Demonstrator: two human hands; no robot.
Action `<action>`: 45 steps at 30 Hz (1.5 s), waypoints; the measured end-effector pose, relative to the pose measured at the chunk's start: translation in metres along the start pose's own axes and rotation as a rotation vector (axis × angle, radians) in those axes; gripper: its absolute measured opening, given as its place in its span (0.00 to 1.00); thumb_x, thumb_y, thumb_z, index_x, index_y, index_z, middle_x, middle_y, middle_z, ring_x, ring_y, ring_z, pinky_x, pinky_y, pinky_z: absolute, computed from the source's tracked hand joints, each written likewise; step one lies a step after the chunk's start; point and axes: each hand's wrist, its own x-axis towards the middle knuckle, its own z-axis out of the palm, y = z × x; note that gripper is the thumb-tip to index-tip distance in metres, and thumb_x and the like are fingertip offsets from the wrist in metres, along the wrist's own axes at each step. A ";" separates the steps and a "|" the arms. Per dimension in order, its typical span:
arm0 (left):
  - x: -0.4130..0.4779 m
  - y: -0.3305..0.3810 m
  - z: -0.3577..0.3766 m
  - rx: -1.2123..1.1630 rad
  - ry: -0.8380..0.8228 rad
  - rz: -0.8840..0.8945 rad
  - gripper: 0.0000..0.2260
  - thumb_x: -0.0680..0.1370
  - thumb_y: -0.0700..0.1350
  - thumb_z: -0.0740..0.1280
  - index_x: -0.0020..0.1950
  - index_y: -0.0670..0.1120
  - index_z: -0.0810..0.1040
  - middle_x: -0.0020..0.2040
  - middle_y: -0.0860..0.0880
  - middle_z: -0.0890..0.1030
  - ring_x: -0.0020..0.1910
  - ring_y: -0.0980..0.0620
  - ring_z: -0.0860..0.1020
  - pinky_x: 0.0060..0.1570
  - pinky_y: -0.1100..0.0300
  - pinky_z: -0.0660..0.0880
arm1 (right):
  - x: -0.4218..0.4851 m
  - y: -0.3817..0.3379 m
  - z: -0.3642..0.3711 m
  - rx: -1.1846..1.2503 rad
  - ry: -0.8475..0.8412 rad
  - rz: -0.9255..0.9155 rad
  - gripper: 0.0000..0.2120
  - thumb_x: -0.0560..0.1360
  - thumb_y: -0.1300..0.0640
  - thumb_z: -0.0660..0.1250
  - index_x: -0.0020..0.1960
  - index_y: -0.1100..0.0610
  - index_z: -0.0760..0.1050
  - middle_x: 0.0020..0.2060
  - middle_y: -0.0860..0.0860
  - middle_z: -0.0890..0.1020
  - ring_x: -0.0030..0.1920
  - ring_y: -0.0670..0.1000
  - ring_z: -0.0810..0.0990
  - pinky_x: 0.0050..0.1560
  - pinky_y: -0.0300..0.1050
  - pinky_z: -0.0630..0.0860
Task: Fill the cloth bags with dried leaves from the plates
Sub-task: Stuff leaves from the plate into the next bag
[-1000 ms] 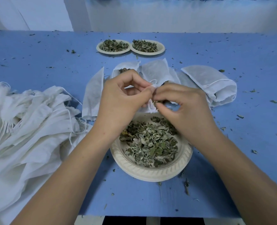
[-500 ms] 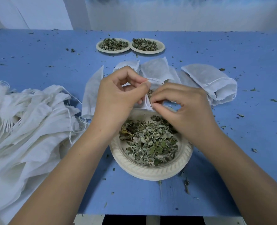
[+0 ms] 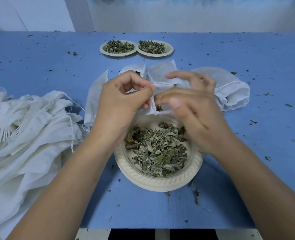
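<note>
Pinching cloth bag (image 3: pixel 162 87) rim w/ left hand (image 3: pixel 119 108), just over near plate (image 3: pixel 160 184); right hand (image 3: pixel 191 108) pinched 0.5 s ago, now spread at bag mouth – prob. dropped dried leaves (image 3: pixel 157 149) in, back for more next

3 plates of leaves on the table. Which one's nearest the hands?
The near plate, just below the left hand, which pinches a bag, and the right hand. The far-left plate and far-right plate sit side by side farther back.
</note>
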 end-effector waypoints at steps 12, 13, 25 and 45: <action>0.000 0.003 -0.001 -0.136 -0.029 -0.075 0.10 0.73 0.38 0.71 0.33 0.49 0.79 0.27 0.53 0.75 0.25 0.58 0.70 0.27 0.66 0.70 | -0.003 0.000 0.008 -0.139 -0.102 0.003 0.22 0.81 0.49 0.48 0.41 0.53 0.77 0.39 0.40 0.79 0.67 0.51 0.67 0.67 0.50 0.50; 0.000 0.004 0.000 -0.124 -0.034 -0.083 0.10 0.73 0.38 0.71 0.33 0.49 0.79 0.27 0.54 0.74 0.24 0.59 0.70 0.27 0.66 0.70 | -0.004 0.001 0.009 -0.145 -0.175 0.020 0.21 0.81 0.48 0.47 0.39 0.52 0.74 0.37 0.40 0.76 0.69 0.50 0.65 0.68 0.51 0.50; 0.004 0.008 -0.006 -0.115 0.149 -0.119 0.11 0.76 0.34 0.68 0.35 0.45 0.76 0.31 0.54 0.76 0.27 0.59 0.72 0.35 0.67 0.73 | 0.003 0.004 -0.014 0.239 -0.655 0.094 0.16 0.67 0.52 0.77 0.54 0.51 0.81 0.55 0.44 0.80 0.60 0.44 0.75 0.65 0.44 0.68; 0.001 0.003 -0.001 -0.036 0.033 -0.108 0.08 0.75 0.33 0.70 0.37 0.42 0.78 0.30 0.50 0.77 0.26 0.59 0.72 0.28 0.69 0.72 | 0.005 0.004 -0.009 0.660 0.212 0.208 0.06 0.67 0.67 0.73 0.43 0.61 0.83 0.38 0.47 0.85 0.43 0.56 0.85 0.47 0.53 0.82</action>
